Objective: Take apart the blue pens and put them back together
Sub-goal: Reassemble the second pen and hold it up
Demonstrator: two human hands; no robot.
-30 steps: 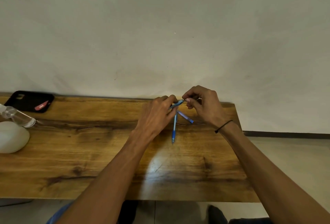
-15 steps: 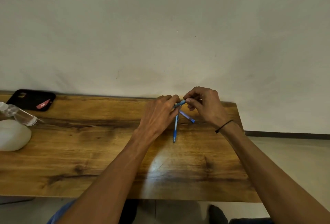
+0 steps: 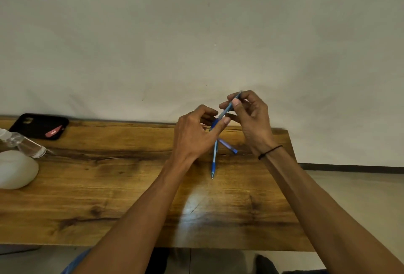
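A blue pen [image 3: 226, 111] is held tilted above the wooden table [image 3: 109, 186], its upper end toward the wall. My left hand [image 3: 196, 134] pinches its lower, dark blue grip end between thumb and fingers. My right hand [image 3: 249, 116] grips its upper end with thumb and fingertips. Under my hands two more blue pens lie on the table: one [image 3: 214, 160] points its tip toward me, the other [image 3: 228, 147] lies slanted to the right, and their far ends are hidden by my left hand.
A black phone case [image 3: 39, 126] lies at the table's far left by the wall. A clear small bottle [image 3: 26, 144] and a white rounded object [image 3: 15, 168] sit at the left edge. The table's right edge is near my right wrist.
Both hands have lifted the held pen up off the table and tilted it steeper. The two pens on the table have stayed in place.
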